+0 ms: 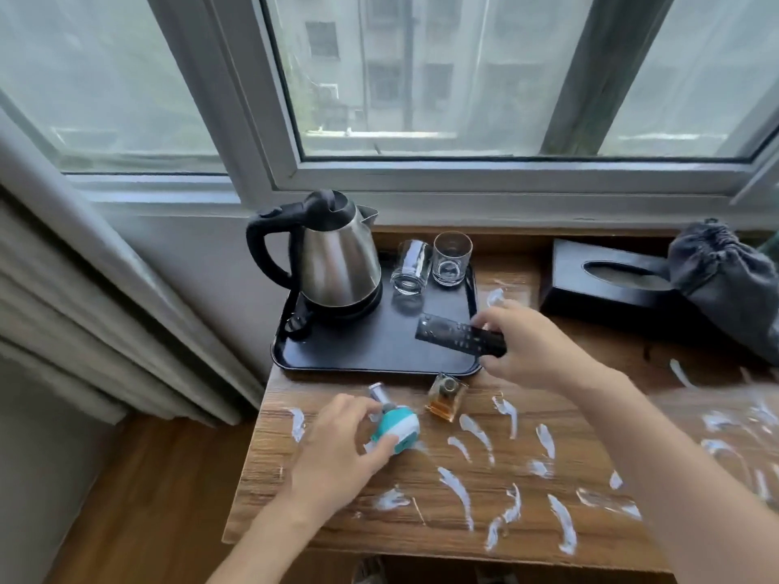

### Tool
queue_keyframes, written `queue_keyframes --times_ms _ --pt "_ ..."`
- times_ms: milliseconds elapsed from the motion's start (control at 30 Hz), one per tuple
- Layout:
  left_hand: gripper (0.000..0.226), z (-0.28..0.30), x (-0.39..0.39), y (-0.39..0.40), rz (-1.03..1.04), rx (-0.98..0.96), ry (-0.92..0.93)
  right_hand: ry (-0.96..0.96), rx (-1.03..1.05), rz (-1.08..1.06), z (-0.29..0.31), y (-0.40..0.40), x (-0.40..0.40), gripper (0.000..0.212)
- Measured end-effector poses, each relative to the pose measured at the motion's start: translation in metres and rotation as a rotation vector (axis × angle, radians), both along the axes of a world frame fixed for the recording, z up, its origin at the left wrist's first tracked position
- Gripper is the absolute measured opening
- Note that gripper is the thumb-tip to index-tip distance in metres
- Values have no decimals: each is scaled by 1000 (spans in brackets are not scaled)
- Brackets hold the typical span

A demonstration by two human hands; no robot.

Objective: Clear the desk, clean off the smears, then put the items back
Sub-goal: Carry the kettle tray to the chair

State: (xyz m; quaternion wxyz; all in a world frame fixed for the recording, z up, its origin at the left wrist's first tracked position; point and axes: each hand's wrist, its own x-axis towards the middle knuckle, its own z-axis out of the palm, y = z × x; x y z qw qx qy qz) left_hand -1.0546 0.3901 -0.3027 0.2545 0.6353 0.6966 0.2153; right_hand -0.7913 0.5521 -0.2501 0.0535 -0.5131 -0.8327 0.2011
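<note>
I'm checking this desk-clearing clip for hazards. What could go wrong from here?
The right hand holds the black remote control over the black tray; swinging it could topple the two clear drinking glasses. The small amber glass bottle stands between both hands and might get knocked into the white smears.

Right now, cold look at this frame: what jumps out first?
White smears streak the wooden desk across its front and right. Both hands are busy: the right hand holds a black remote over the black tray's right edge, the left hand grips a teal and white gadget near the front left. A steel kettle stands on the tray.
</note>
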Motion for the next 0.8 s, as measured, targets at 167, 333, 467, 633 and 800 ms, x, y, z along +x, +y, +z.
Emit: queue_keyframes --times_ms 167,333,467,633,800 --pt "44 -1 -17 -3 -114 -7 78 -15 -44 143 -20 17 -116 47" --pt "38 4 -21 1 -138 2 121 -118 -39 191 -41 25 -166 50" --pt "36 1 -17 0 -122 6 142 -126 -34 191 -52 29 -179 52" --pt "44 -3 -12 0 -128 61 228 -109 -44 197 -53 29 -180 53" --pt "52 -9 -8 2 -119 49 245 -16 -52 98 -27 26 -127 32"
